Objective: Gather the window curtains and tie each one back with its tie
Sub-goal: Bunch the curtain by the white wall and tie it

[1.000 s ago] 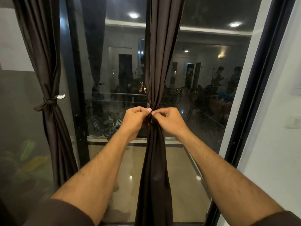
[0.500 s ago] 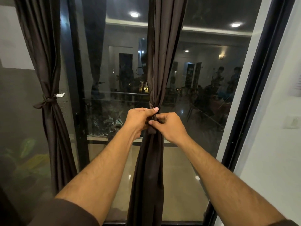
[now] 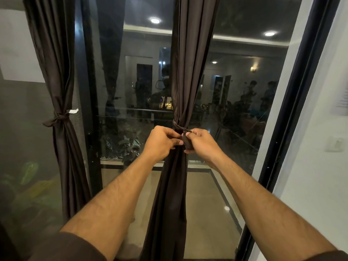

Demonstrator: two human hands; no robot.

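The middle curtain (image 3: 188, 72) is gathered into a narrow bundle in front of the dark window glass (image 3: 235, 102), and its tie (image 3: 178, 126) is wrapped round it just above the fingers. One end of the tie is gripped in the curled fingers (image 3: 188, 135) of the right hand (image 3: 202, 143), touching the bundle's right side. The left hand (image 3: 162, 143) is closed against the bundle's left side, its thumb and fingertips pinching the fabric there. Well to the left of both hands, the left curtain (image 3: 54, 72) is seen already bound by its knotted tie (image 3: 60, 117).
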